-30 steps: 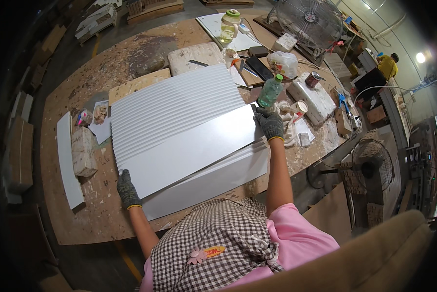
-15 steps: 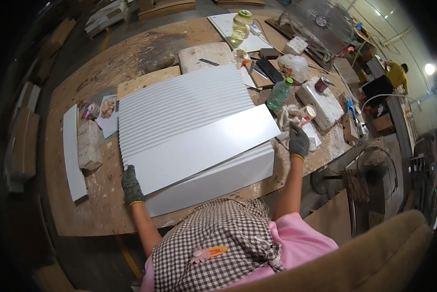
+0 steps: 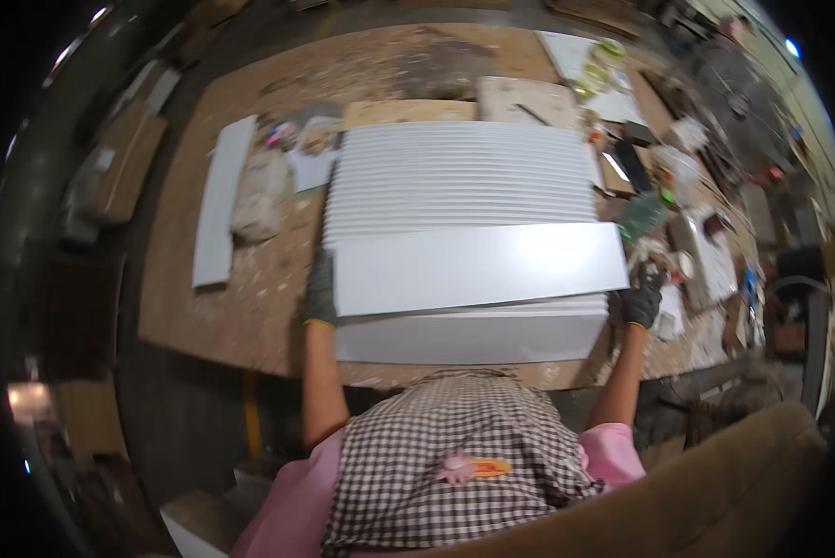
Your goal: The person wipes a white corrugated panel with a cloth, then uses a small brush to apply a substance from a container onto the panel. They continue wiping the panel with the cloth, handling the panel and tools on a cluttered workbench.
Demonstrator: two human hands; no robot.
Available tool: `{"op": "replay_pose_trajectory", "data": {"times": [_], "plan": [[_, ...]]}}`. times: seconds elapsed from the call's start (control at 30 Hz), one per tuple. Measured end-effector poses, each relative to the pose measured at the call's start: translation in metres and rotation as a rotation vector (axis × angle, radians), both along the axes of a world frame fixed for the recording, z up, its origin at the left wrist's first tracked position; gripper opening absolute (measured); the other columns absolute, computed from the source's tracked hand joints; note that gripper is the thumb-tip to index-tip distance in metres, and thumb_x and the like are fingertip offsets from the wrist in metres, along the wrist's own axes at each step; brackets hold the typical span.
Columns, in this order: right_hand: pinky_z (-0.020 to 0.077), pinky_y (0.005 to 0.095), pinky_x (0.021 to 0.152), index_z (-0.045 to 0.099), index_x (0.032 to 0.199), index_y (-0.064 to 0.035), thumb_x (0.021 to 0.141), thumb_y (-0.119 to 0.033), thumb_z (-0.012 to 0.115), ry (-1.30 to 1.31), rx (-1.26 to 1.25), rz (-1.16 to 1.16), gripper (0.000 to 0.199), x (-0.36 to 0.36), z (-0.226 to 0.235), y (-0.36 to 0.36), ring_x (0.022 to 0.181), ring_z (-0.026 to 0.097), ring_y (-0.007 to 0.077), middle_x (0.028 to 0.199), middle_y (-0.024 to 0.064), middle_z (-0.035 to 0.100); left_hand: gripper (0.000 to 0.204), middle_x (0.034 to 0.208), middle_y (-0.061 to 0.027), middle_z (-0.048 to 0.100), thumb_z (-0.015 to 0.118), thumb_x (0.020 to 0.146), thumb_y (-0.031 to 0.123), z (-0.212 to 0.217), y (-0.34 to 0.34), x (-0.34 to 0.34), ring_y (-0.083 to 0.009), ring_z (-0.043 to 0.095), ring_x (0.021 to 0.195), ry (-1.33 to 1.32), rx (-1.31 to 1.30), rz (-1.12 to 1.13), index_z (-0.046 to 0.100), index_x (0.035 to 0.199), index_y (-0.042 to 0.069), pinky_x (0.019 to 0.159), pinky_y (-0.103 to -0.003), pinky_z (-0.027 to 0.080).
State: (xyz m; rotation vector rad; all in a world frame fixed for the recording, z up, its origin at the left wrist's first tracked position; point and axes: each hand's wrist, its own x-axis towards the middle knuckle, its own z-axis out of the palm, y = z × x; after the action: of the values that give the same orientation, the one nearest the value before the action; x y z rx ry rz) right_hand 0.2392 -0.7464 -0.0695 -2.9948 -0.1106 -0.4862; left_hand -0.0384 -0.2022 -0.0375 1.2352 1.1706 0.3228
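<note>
White panel point(image 3: 478, 270) | already atop ribbed stack point(image 3: 459, 177), askew | left hand point(image 3: 321, 293), right hand point(image 3: 642, 299) by ends (blurred; can't tell fingers' hold)

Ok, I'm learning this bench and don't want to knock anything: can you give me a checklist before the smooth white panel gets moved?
1. Left hand at the smooth white panel's left end: ok.
2. Right hand gripping the right end: cannot tell; it is beside that end, but contact is unclear.
3. Gloves on both hands: ok.
4. Panel square with the ribbed stack beneath: not ok; it lies slightly askew.
5. Clear space at the right: not ok; the green-capped bottle is close to the panel's far right corner.
</note>
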Motion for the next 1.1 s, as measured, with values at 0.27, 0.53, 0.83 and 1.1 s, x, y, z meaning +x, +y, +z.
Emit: {"op": "replay_pose_trajectory", "data": {"times": [0.27, 0.53, 0.83, 1.1], "plan": [[0.0490, 0.0289, 0.078, 0.060, 0.118, -0.0022, 0.091, -0.025, 0.062, 0.374, 0.813, 0.231, 0.036, 0.044, 0.099, -0.020, 0.085, 0.061, 0.0163, 0.100, 0.0056, 0.067, 0.065, 0.114, -0.0072, 0.063, 0.039, 0.096, 0.058, -0.015, 0.016, -0.014, -0.0196, 0.058, 0.101, -0.400, -0.351, -0.007, 0.058, 0.123, 0.002, 0.088, -0.032, 0.047], [0.0486, 0.0361, 0.073, 0.063, 0.102, -0.0082, 0.081, -0.020, 0.063, 0.065, -0.183, 0.464, 0.024, 0.045, 0.016, 0.083, 0.082, 0.061, 0.0255, 0.096, 0.0131, 0.064, 0.028, 0.098, -0.0172, 0.065, 0.048, 0.094, 0.020, -0.028, 0.000, 0.005, -0.0325, 0.060, 0.095, 0.166, 0.682, -0.364, 0.063, 0.111, 0.004, 0.083, -0.039, 0.048], [0.0228, 0.0562, 0.109, 0.055, 0.124, -0.0135, 0.081, -0.040, 0.061, 0.262, 0.266, 1.393, 0.051, -0.150, 0.097, 0.371, 0.130, 0.038, 0.0382, 0.135, 0.0188, 0.047, 0.033, 0.110, -0.0208, 0.062, 0.041, 0.090, 0.007, -0.061, 0.016, -0.009, -0.0380, 0.058, 0.099, 0.228, 1.221, -0.443, 0.059, 0.117, 0.004, 0.088, -0.046, 0.046], [0.0440, 0.0389, 0.090, 0.061, 0.110, -0.0081, 0.079, -0.014, 0.054, 0.032, -0.037, 0.351, 0.032, 0.036, 0.045, 0.135, 0.101, 0.058, 0.0305, 0.113, 0.0100, 0.062, 0.034, 0.103, -0.0232, 0.063, 0.045, 0.097, 0.025, -0.018, -0.006, 0.003, -0.0376, 0.060, 0.089, 0.169, 0.669, -0.192, 0.062, 0.105, -0.003, 0.082, -0.043, 0.048]]}}
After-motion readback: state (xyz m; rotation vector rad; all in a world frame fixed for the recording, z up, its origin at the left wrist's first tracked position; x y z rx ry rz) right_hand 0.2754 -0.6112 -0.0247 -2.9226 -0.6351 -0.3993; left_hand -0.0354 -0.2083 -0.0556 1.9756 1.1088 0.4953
